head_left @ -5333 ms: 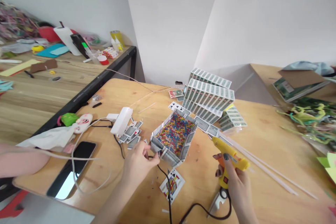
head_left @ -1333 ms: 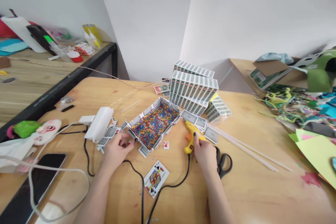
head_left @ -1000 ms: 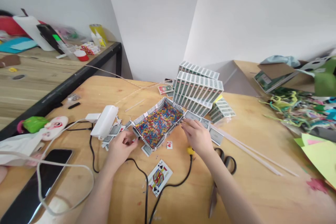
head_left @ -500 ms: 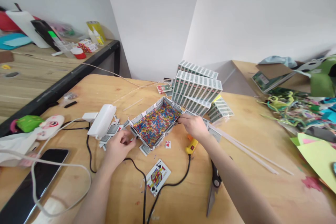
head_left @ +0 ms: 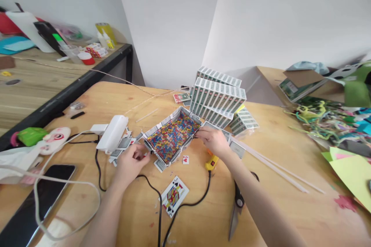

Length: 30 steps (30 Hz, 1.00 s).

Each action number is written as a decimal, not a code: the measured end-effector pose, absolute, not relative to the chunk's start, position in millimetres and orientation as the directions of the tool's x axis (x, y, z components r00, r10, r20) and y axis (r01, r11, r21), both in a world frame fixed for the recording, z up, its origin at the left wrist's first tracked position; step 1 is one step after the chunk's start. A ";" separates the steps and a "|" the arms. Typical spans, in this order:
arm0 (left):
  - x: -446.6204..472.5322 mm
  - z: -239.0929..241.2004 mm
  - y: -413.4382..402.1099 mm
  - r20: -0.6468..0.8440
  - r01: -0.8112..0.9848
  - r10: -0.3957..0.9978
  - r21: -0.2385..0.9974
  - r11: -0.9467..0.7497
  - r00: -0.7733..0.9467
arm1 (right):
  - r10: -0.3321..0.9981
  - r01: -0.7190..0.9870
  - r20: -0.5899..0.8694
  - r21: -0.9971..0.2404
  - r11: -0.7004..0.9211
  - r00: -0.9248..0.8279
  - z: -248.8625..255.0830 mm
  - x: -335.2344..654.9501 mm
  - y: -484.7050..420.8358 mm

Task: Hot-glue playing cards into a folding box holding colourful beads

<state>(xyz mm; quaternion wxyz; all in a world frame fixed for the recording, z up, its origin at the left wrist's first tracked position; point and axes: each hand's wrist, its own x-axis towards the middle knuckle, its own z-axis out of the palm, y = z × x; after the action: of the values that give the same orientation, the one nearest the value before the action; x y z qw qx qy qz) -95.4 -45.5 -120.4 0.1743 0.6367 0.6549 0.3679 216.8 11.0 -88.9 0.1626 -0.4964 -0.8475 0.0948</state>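
An open box made of playing cards (head_left: pixel 158 125), its floor covered in a bright multicoloured pattern, sits in the middle of the table. At its near left corner is my left hand (head_left: pixel 131 161), fingers curled and pinched against the wall. My right hand (head_left: pixel 213 139) grips the box's right end, with its fingertips partly hidden from view. Below that hand lies a yellow glue gun (head_left: pixel 212 162) with a black cord. A jack of spades (head_left: pixel 174 196) and a small four of hearts piece (head_left: pixel 186 159) lie in front of the box.
Boxed card decks (head_left: pixel 217 94) are stacked behind the box. Scissors (head_left: pixel 238 200) and clear glue sticks (head_left: pixel 275 162) lie at the right. On the left are a white power adapter (head_left: pixel 113 133), loose cards (head_left: pixel 123 144), cables and a phone (head_left: pixel 43 200). Scraps (head_left: pixel 324 123) crowd the far right.
My right hand has shifted very slightly at the box's right end. The box and my left hand stay in place.
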 end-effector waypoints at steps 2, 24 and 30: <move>-95.9 -121.4 -45.5 0.243 0.708 0.962 0.702 -0.085 -0.127 | 0.878 0.802 0.201 -0.358 0.478 -0.434 -92.0 213.3 11.7; -85.6 -120.8 -48.2 0.326 0.738 0.943 0.652 -0.172 -0.067 | 0.884 0.744 -0.331 -0.486 -0.459 0.329 -84.0 220.4 -83.9; -70.1 -122.5 -57.6 0.386 0.743 0.921 0.631 -0.223 -0.052 | 0.837 0.765 -0.367 -0.365 -0.531 0.406 -98.7 214.5 -71.8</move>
<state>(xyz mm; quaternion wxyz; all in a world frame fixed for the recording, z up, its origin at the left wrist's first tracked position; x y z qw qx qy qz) -70.1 -57.6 -122.5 0.1149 0.6790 0.6127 0.3878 214.5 -71.8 -98.7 0.0695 -0.8355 -0.4793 0.2596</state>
